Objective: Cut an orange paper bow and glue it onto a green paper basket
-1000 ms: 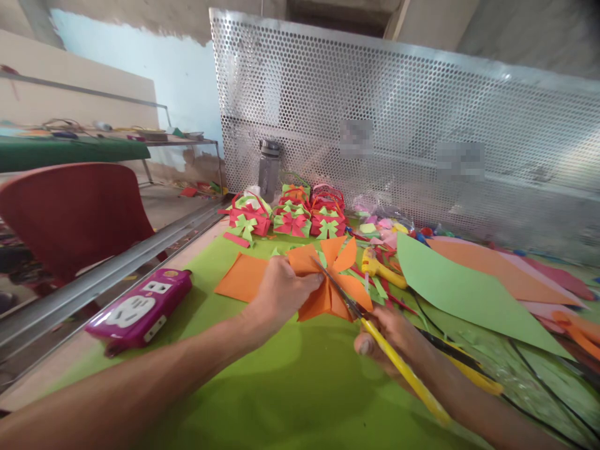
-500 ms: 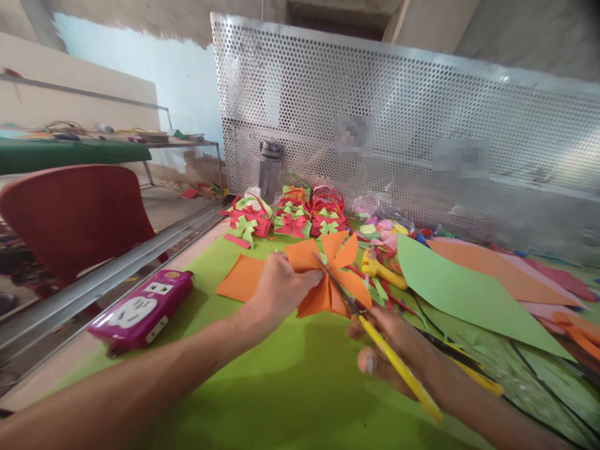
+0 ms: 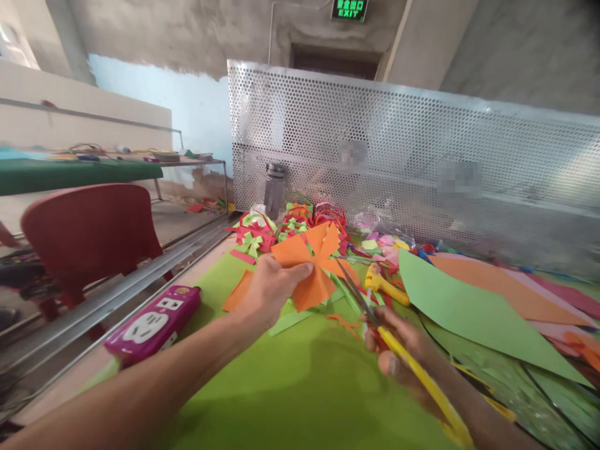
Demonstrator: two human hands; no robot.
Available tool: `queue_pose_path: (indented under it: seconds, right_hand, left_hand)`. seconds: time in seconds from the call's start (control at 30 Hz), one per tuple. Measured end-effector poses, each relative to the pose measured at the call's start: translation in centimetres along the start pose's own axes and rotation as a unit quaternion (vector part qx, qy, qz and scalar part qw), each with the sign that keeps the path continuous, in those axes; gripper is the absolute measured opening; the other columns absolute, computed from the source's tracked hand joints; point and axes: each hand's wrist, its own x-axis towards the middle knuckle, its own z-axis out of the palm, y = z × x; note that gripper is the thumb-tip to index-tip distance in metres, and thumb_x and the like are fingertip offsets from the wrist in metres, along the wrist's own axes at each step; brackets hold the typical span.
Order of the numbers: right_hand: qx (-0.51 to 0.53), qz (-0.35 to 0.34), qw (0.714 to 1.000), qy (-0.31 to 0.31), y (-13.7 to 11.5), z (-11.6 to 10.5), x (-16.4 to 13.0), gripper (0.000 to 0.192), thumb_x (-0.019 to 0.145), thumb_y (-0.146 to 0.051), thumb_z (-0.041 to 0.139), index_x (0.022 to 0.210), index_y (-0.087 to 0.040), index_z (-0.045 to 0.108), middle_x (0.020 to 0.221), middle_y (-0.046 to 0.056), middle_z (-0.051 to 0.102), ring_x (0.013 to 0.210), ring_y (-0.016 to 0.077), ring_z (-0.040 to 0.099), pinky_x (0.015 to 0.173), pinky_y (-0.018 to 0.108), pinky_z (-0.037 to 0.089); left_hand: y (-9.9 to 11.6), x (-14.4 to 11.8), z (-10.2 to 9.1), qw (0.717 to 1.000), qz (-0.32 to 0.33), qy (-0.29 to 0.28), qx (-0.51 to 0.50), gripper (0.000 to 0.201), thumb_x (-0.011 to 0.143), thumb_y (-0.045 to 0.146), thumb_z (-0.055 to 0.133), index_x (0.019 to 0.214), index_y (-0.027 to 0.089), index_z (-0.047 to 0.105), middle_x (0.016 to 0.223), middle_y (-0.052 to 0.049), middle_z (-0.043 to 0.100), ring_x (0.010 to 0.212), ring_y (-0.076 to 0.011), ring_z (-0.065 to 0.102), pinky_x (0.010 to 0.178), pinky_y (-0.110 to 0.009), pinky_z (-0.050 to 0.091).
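Note:
My left hand [image 3: 270,286] pinches a piece of orange paper [image 3: 313,289] between thumb and fingers; slits divide it into petal-like flaps around its middle. In my right hand [image 3: 405,337] is a pair of scissors [image 3: 358,295] with long yellow handles. Its blades point up and left, by the right-hand flaps; I cannot tell whether they touch the paper. Behind my left wrist lies another orange sheet [image 3: 237,291], partly covered. Light green paper strips [image 3: 291,321] and thin orange scraps [image 3: 345,325] lie under and beside the held paper.
Small red and green paper baskets with bows [image 3: 255,240] stand at the back near a grey bottle [image 3: 274,191]. A purple power strip [image 3: 157,320] lies left. On the right are a yellow glue gun [image 3: 385,285], a green sheet [image 3: 473,312] and a cable. A perforated metal panel [image 3: 300,125] rises behind.
The scissors have drawn back to the right from the middle of the orange paper. The held paper has turned and lifted, uncovering green strips and orange scraps. The view has tilted upward.

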Motion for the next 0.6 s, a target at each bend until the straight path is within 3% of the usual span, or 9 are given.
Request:
queue_pose_path:
  seconds: [0.07,0.13,0.27,0.4,0.6]
  right_hand:
    - [0.061,-0.002,0.998,0.023,0.0,0.1,0.0,0.056,0.060,-0.065,0.077,0.091,-0.022,0.056,0.061,-0.006,0.045,0.049,0.0083,0.037,0.044,0.021,0.034]
    - [0.107,-0.009,0.993,0.049,-0.1,0.3,0.1,0.052,0.061,-0.056,0.081,0.091,-0.022,0.054,0.062,-0.005,0.049,0.050,0.0087,0.042,0.046,0.022,0.040]
    - [0.168,-0.021,0.982,0.082,-0.7,0.8,0.4,0.046,0.067,-0.042,0.082,0.099,-0.025,0.053,0.085,0.003,0.066,0.069,0.0158,0.062,0.061,0.028,0.053]
    - [0.215,-0.037,0.973,0.078,-1.8,1.6,0.9,0.042,0.068,-0.031,0.082,0.099,-0.026,0.055,0.098,0.002,0.066,0.089,0.0194,0.064,0.081,0.035,0.054]
    - [0.203,-0.018,0.972,0.118,-2.6,2.0,1.3,0.037,0.064,-0.031,0.082,0.090,-0.022,0.058,0.084,0.001,0.065,0.080,0.0188,0.064,0.072,0.031,0.054]
  left_hand:
    - [0.0,0.2,0.0,1.000,-0.005,0.002,-0.029,0.027,0.051,0.026,0.083,0.072,0.014,0.072,0.074,-0.005,0.073,0.072,-0.0226,0.067,0.067,-0.032,0.052]
    - [0.0,0.0,0.1,0.998,-0.019,-0.003,-0.052,0.033,0.049,0.028,0.086,0.076,0.014,0.072,0.077,-0.005,0.074,0.075,-0.0231,0.068,0.067,-0.031,0.053]
    - [-0.3,-1.2,0.8,0.994,-0.069,-0.040,-0.078,0.042,0.048,0.029,0.089,0.084,0.014,0.072,0.081,-0.007,0.075,0.078,-0.0247,0.070,0.066,-0.030,0.054]
    - [-1.1,-2.3,1.4,0.986,-0.109,-0.085,-0.090,0.041,0.053,0.028,0.089,0.088,0.014,0.073,0.087,-0.007,0.076,0.085,-0.0251,0.070,0.073,-0.031,0.056]
    - [-1.5,-2.9,1.5,0.970,-0.169,-0.142,-0.105,0.034,0.056,0.026,0.089,0.085,0.014,0.074,0.081,-0.007,0.076,0.086,-0.0252,0.071,0.070,-0.028,0.056]
